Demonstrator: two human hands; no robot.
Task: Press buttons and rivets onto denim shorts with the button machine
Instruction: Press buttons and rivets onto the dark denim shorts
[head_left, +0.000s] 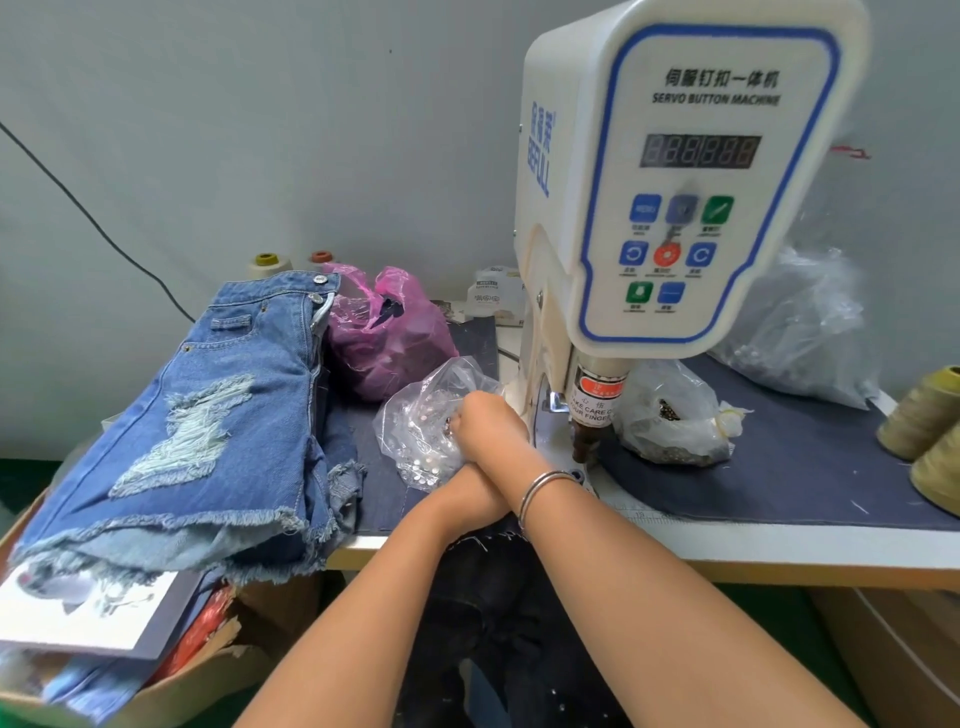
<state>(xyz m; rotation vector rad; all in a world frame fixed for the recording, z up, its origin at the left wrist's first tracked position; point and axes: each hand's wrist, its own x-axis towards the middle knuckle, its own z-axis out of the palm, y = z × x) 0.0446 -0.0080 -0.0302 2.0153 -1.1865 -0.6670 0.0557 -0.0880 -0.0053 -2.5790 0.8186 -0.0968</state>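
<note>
The stack of frayed, ripped blue denim shorts (192, 415) is lying at the desk's (779, 499) left end, unpressed. I judge it soft and floppy, best gripped at the stiff waistband.

The right hand (483, 421), wearing a silver bangle, is reaching into a crinkly clear plastic bag of small fasteners (431, 431); its fingers are mostly hidden, so I cannot tell their state. The left hand (467, 493) is lying beneath that wrist, hidden.

The white button machine (675, 182) is reading "SERVO BUTTON MACHINE" and "BEFULL".
</note>
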